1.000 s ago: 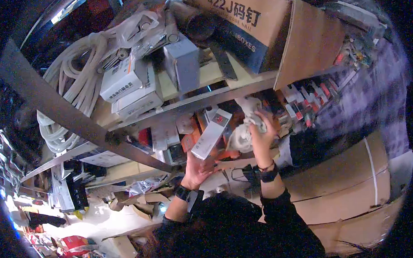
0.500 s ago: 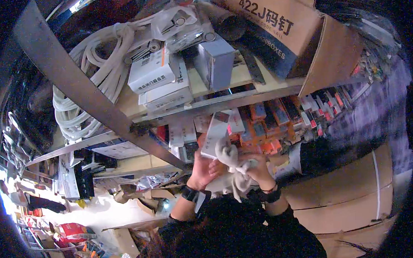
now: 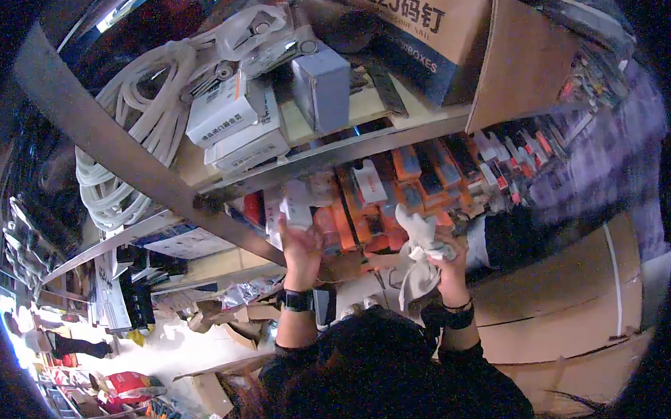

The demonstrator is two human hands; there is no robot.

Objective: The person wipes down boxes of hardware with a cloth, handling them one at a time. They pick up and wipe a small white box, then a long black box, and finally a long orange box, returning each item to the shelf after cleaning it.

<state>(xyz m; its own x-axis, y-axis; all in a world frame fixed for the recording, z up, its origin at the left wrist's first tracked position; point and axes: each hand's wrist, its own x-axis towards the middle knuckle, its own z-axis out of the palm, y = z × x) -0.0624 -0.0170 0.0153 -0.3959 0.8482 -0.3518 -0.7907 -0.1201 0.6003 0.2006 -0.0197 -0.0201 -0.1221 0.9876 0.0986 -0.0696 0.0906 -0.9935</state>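
Note:
My left hand (image 3: 302, 256) is raised to the lower shelf, its fingers around the near end of a small white box (image 3: 296, 202) among other white boxes. Part of the grip is hidden behind the hand. Off to the right, my right hand (image 3: 452, 268) is closed on a crumpled white cloth (image 3: 419, 245), one end sticking up and the other hanging down. Behind the cloth, orange boxes (image 3: 406, 164) stand in a row on the lower shelf.
A metal shelf edge (image 3: 341, 152) runs above my hands, and a slanted metal upright (image 3: 110, 117) crosses on the left. The upper shelf holds coiled white tubing (image 3: 120, 184), white cartons (image 3: 225, 121) and a large cardboard box (image 3: 425, 36). Flat cardboard (image 3: 553, 298) lies at right.
The white box has moved from in front of me to the lower shelf with my left hand. My right hand and the cloth have moved right, away from the box.

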